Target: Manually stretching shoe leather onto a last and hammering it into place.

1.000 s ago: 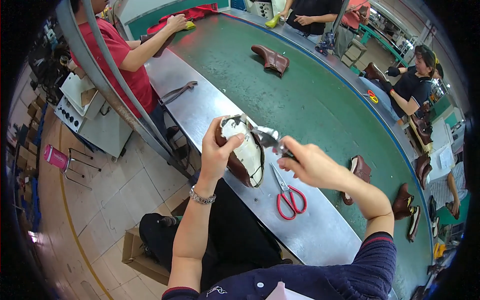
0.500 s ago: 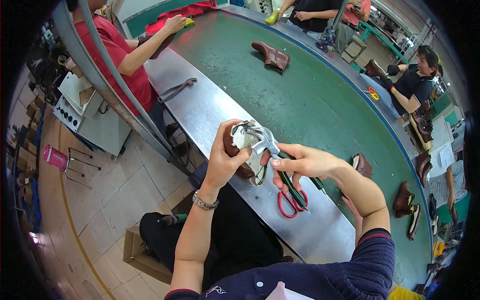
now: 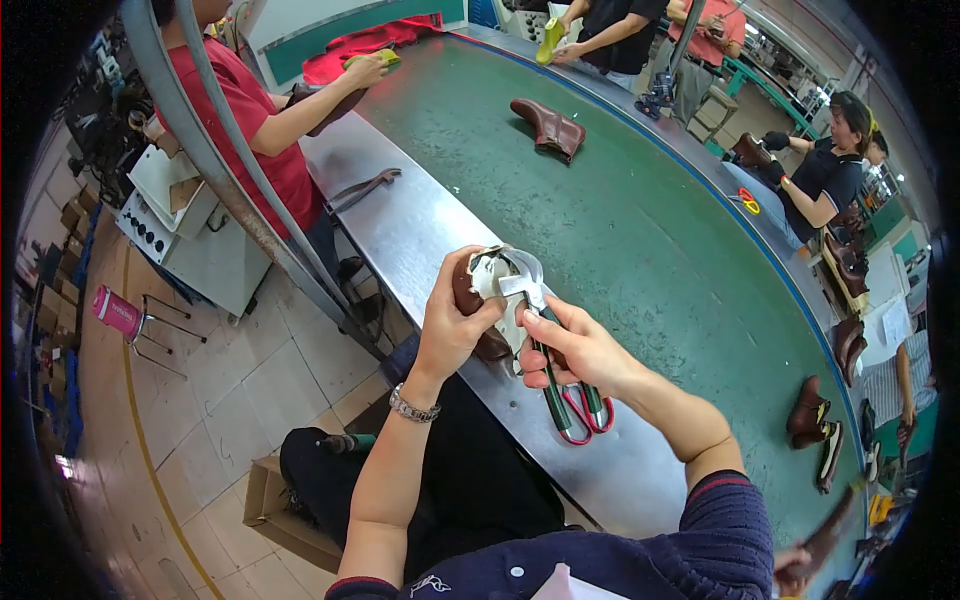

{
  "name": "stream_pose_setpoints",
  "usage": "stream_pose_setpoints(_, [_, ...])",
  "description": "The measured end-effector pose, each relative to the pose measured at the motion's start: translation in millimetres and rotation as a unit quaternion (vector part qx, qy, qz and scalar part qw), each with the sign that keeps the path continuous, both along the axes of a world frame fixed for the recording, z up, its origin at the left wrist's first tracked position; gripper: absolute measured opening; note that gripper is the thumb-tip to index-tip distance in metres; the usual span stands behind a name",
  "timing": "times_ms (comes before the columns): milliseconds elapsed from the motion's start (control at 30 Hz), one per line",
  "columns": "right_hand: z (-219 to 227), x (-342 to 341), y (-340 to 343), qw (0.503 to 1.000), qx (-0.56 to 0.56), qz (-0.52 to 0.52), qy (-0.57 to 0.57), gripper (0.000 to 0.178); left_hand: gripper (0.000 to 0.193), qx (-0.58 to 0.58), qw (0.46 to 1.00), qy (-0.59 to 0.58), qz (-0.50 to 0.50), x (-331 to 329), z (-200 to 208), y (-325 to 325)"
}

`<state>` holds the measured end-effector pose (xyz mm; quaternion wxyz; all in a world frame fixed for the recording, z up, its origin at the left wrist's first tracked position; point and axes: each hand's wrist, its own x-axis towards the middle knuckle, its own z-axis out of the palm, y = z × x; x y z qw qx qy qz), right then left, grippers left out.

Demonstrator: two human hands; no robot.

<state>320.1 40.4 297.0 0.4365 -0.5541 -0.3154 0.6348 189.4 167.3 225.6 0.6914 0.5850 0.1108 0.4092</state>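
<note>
My left hand [image 3: 455,325] is closed round a brown leather boot [image 3: 465,290], turned so its whitish underside and rough leather edge face up. Over that edge sits the curved metal head of the lasting pincers [image 3: 528,282]. My right hand [image 3: 575,350] is wrapped round the pincers' dark green handles, thumb on top near the joint. The jaws are at the boot's rim, but whether they pinch the leather I cannot tell. Part of the boot is hidden behind my left hand. Beneath the pincers' handles lie red-handled scissors [image 3: 578,438] on the metal bench edge [image 3: 640,480].
Another pair of pincers [image 3: 365,188] lies farther along the metal edge. On the green belt [image 3: 640,240] rests a brown boot [image 3: 550,130]; more boots [image 3: 808,412] stand at right. Co-workers handle boots around the belt. A metal post [image 3: 230,180] rises at left.
My right forearm has drawn inward, and the pincers' handles have swung down over the scissors. A brown boot has left the belt at right; a blurred co-worker's hand with a boot shows at lower right.
</note>
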Motion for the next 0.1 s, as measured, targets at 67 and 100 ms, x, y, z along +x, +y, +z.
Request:
stream_pose_setpoints(67, [-6.2,-2.0,1.0,0.999,0.027,-0.006,0.044,0.04,0.052,-0.005,1.0,0.002,-0.014,-2.1,-0.3,1.0])
stream_pose_setpoints(100, [-8.1,-3.7,1.5,0.998,0.038,-0.008,0.045,0.042,0.052,-0.011,1.0,0.003,-0.028,-3.5,-0.4,2.0])
